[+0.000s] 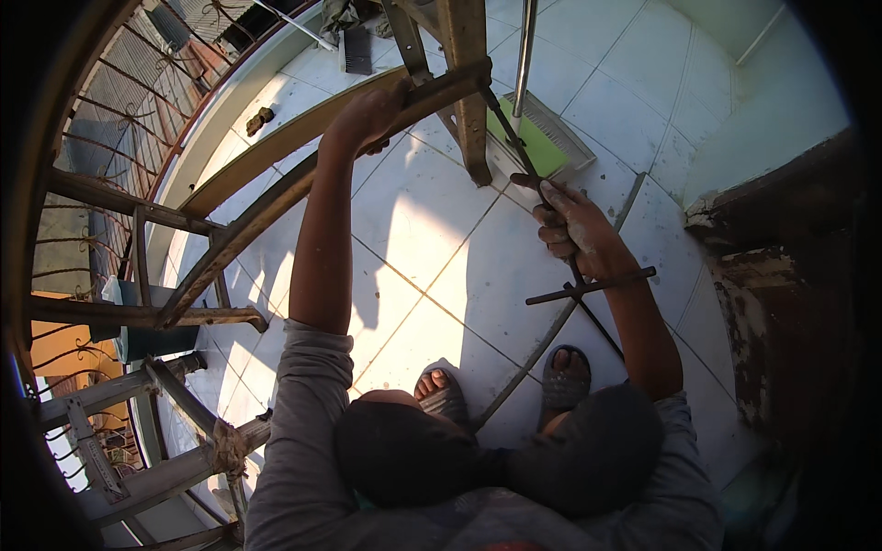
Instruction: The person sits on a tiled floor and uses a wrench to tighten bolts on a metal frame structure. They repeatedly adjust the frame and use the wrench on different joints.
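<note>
My left hand grips a rusty metal bar that slants from the lower left up to a vertical post. My right hand is shut on a thin dark metal tool, a long rod with a short crossbar near its lower end. The rod's upper tip reaches the joint where the bar meets the post. Both forearms rise from grey sleeves at the bottom of the view.
Pale floor tiles lie below, with my sandalled feet on them. A green dustpan rests on the floor past the post. A curved railing bounds the left side. Rusty frame members stand lower left. A dark worn wall is at right.
</note>
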`<action>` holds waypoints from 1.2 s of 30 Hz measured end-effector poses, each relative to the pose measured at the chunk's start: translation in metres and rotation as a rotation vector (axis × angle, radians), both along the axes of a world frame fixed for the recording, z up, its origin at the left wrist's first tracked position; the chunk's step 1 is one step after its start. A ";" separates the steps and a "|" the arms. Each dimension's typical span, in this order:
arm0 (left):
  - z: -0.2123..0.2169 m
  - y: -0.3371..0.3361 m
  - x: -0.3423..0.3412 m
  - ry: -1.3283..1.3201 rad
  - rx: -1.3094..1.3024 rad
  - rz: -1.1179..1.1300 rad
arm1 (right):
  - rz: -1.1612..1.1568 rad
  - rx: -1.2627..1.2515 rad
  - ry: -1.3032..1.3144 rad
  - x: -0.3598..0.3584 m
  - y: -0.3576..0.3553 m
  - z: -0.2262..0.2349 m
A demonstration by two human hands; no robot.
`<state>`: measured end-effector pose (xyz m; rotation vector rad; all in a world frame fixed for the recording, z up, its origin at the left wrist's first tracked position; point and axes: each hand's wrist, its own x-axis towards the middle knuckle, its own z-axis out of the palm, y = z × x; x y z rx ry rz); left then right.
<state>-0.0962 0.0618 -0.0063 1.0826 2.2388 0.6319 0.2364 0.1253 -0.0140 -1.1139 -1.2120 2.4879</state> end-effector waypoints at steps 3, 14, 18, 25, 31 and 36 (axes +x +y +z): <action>0.000 -0.002 0.003 0.056 0.043 -0.074 | -0.004 -0.019 0.012 -0.001 -0.002 0.001; -0.002 -0.025 -0.006 0.367 0.245 -0.014 | 0.057 0.502 -0.199 -0.015 -0.027 -0.019; -0.003 -0.045 0.034 0.678 1.173 -0.020 | 0.135 0.751 -0.312 0.013 -0.053 -0.067; -0.141 -0.270 0.093 0.023 0.951 0.632 | 0.650 1.323 -0.415 0.014 -0.101 -0.216; -0.210 -0.491 0.059 0.013 0.710 1.082 | 0.706 1.315 -0.340 -0.001 -0.103 -0.270; -0.201 -0.532 0.048 -0.075 0.649 1.031 | 0.810 1.229 -0.396 -0.021 -0.101 -0.276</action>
